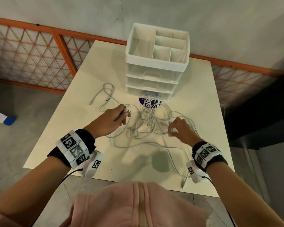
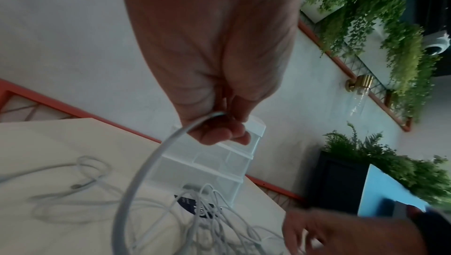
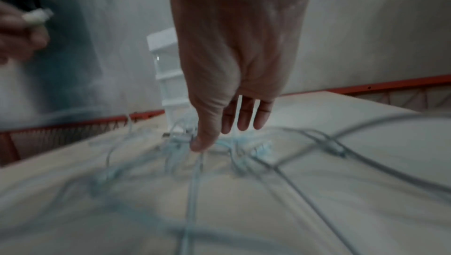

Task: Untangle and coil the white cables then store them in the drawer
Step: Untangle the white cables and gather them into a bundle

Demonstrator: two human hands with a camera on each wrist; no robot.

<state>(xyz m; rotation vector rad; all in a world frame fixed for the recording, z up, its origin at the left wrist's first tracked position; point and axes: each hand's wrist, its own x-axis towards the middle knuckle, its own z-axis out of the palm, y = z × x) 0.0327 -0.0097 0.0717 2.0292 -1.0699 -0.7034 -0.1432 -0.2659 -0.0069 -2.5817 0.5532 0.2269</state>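
A tangle of white cables point(image 1: 147, 126) lies mid-table in front of a white drawer unit point(image 1: 152, 76) whose three clear drawers are closed. My left hand point(image 1: 125, 112) is raised at the tangle's left and grips one cable near its end, the connector point(image 1: 130, 105) sticking out past the fingers. The left wrist view shows that cable point(image 2: 146, 162) curving down from my curled fingers point(image 2: 219, 133). My right hand point(image 1: 172, 130) hangs over the tangle's right side with fingers point(image 3: 244, 116) straight. Its thumb tip touches the strands point(image 3: 180, 143).
A separate loose white cable point(image 1: 107, 94) lies to the back left on the cream table point(image 1: 72, 128). A purple round sticker point(image 1: 150, 101) sits under the cables by the drawers. One cable end point(image 1: 184, 181) trails over the front edge. An orange railing point(image 1: 64, 46) runs behind.
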